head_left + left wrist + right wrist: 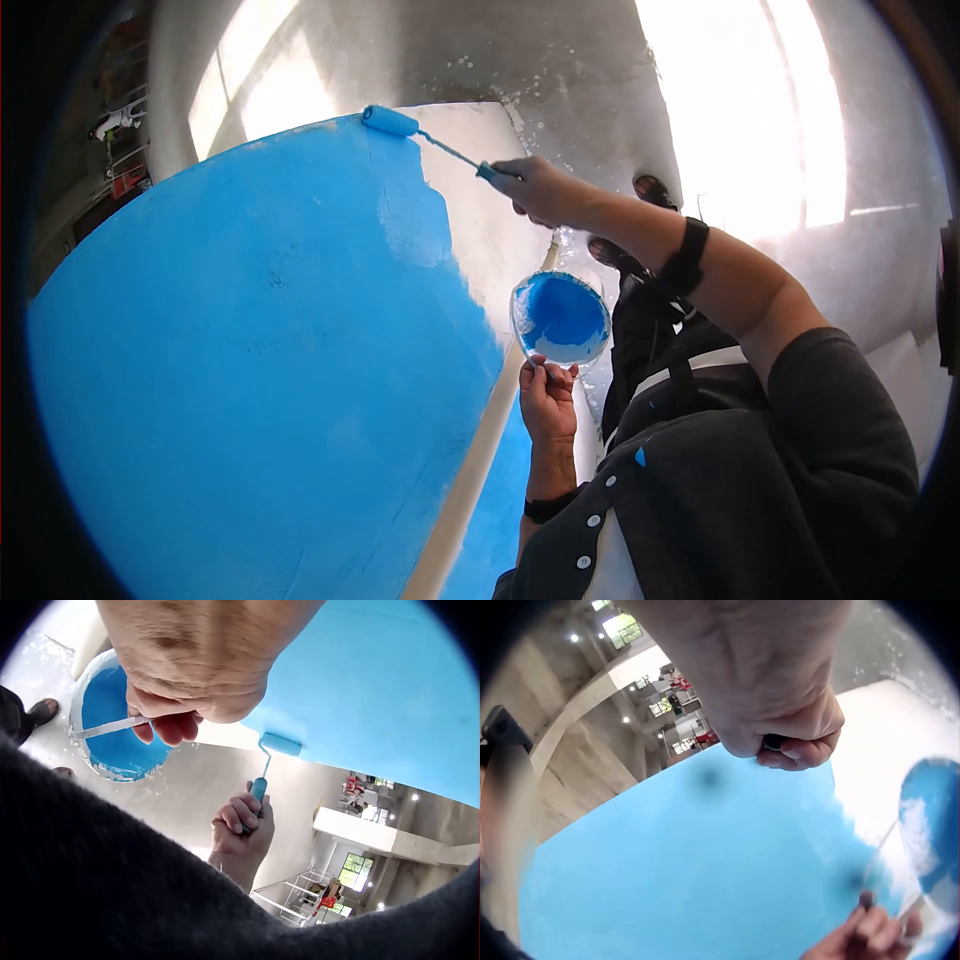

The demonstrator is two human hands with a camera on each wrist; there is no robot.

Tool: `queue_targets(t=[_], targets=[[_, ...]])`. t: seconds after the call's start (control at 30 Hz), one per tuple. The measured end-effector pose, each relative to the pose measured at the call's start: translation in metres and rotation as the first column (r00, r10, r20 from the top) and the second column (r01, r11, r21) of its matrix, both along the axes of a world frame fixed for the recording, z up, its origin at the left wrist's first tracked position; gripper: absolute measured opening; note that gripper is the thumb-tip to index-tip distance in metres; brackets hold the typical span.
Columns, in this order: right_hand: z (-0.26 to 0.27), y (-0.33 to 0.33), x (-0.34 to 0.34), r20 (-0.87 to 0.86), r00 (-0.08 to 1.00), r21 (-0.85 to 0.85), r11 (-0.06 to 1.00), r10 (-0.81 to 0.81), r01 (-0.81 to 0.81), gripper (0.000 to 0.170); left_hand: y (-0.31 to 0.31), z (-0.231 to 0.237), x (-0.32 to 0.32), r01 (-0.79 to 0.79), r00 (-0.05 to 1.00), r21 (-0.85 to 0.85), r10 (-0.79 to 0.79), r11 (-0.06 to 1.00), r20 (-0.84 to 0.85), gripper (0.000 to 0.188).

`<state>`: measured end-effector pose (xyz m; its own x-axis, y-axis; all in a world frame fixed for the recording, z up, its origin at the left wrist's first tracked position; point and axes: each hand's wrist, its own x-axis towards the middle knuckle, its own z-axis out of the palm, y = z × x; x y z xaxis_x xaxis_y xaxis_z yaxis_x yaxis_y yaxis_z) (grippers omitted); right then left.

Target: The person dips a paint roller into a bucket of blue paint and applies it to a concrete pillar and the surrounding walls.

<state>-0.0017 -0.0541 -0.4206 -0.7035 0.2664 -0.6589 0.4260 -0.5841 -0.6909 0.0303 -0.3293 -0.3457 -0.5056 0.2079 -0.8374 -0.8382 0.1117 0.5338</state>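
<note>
My right hand [545, 192] grips the handle of a paint roller [390, 121], whose blue-coated sleeve lies at the far edge of a big surface [270, 300] painted mostly blue. White still shows on the surface's strip beside the roller. Lower down, my left hand [548, 400] holds a paint bucket [603, 345] by its thin handle. Blue paint and white smears coat the bucket's inside. In the left wrist view the fingers curl round the bucket handle [112, 727]. The roller's grip [259, 787] is wrapped by the right fingers there.
A cream-coloured pole or edge strip [465, 490] runs beside the blue surface, near my body. Paint-spotted grey floor [560, 60] lies beyond, with bright sunlit patches. My sandalled feet [615, 250] stand close to the bucket. Metal railing [289, 892] and windows appear in the background.
</note>
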Motion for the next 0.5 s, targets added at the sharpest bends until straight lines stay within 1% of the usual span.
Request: queue_targets(t=[0.07,0.13,0.2,0.3,0.33,0.4,0.47,0.5], targets=[[-0.002,0.009,-0.003,-0.006,1.000,-0.020,1.000,0.018,-0.018,0.036,0.005,0.002,0.001,-0.021,1.000,-0.030,0.021,0.999,-0.013,0.012],[0.024,-0.010,0.023,-0.048,0.998,-0.043,0.998,0.045,-0.047,0.035,0.009,0.004,0.000,-0.023,1.000,-0.029,0.023,0.999,-0.014,0.012],[0.024,-0.056,0.050,-0.158,0.987,0.077,0.996,-0.025,0.038,0.034,0.009,0.004,-0.001,-0.030,0.999,-0.026,0.030,0.999,-0.013,0.012],[0.039,-0.050,0.055,-0.159,0.987,0.082,0.996,-0.024,0.038,0.035,0.007,0.004,-0.003,-0.014,1.000,-0.010,0.014,1.000,-0.004,0.011],[0.035,-0.035,0.041,-0.128,0.992,0.095,0.995,-0.003,0.015,0.033,0.009,0.006,-0.002,-0.018,1.000,-0.005,0.018,1.000,-0.001,0.011],[0.031,0.000,0.010,-0.120,0.993,0.102,0.994,-0.013,0.026,0.030,0.010,0.003,-0.002,-0.022,1.000,-0.001,0.022,1.000,-0.008,0.011],[0.010,0.007,-0.008,-0.175,0.984,0.200,0.978,-0.021,0.056,0.029,0.005,0.003,0.001,-0.033,0.999,-0.022,0.033,0.999,-0.003,0.012],[0.019,0.002,-0.003,-0.132,0.991,0.121,0.992,-0.007,0.024,0.030,0.003,0.002,0.002,-0.042,0.999,-0.024,0.042,0.999,0.001,0.012]])
